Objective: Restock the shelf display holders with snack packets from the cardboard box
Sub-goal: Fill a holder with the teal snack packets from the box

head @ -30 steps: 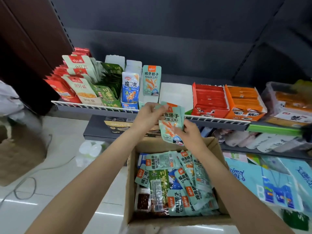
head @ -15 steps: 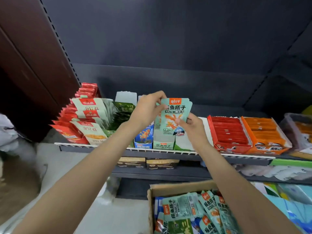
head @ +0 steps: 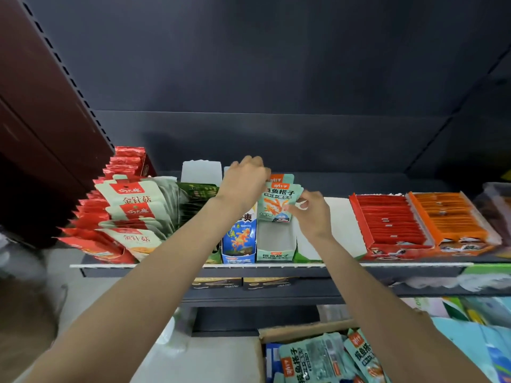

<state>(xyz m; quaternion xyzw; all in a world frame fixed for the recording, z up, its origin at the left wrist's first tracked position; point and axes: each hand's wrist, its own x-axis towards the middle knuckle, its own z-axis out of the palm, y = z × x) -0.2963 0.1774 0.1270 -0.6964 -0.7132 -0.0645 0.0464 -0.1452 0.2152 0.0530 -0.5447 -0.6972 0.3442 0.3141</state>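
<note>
**Now the packet is over its holder**

So the packet [head: 278, 202] has come all the way up from the box [head: 305, 331] to the shelf [head: 193, 266]. A second ago both hands had it low, just above the box; half a second ago it was level with the display row; now it hangs upright right over the open teal holder [head: 275, 244], its bottom edge just inside the holder's back end.

The left hand [head: 243, 183] pinches the packet's top left corner, fingers curled over the edge. The right hand [head: 312, 212] nips the right side between thumb and fingertips, lower down. Both are grasping it; neither has let go.

Behind the held packet, nearer the left hand's fingertips, another packet of the same print [head: 279, 178] stands at the back of the holder. In front of the hands, toward the person, the holder's floor is bare white card. To the left of the left wrist sits a blue holder [head: 239, 241]; to the right of the right hand lies a white holder [head: 341, 230], then red [head: 390, 225] and orange [head: 448, 219] trays.

I'd say this means the carry is done and the drop-in is what remains: lower it, lean it against the one behind, release. The box below the right forearm holds plenty more packets, so the restocking looks barely started for this holder.
</note>
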